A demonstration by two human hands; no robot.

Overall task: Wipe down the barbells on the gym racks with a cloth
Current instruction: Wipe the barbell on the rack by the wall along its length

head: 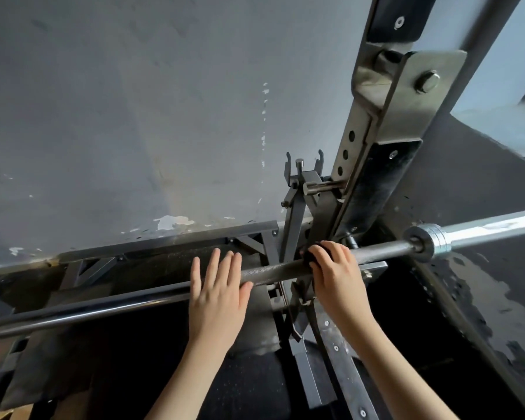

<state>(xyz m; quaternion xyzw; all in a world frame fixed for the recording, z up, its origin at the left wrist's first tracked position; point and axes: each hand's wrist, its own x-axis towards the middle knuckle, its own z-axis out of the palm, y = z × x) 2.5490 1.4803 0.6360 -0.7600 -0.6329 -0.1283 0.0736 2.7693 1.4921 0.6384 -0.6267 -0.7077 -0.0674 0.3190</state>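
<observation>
Right hand point(335, 269) curls its fingers round the dark cloth point(310, 257) on the barbell point(273, 271), right of centre frame, near the collar. Left hand point(219, 294) lies flat on the shaft, fingers straight. Mid-wipe, I'd say: the long stretch toward lower left looks left to do.

Right hand point(334, 268) grips dark cloth point(311, 257) on barbell point(273, 271); left hand point(219, 289) flat over bar.
</observation>
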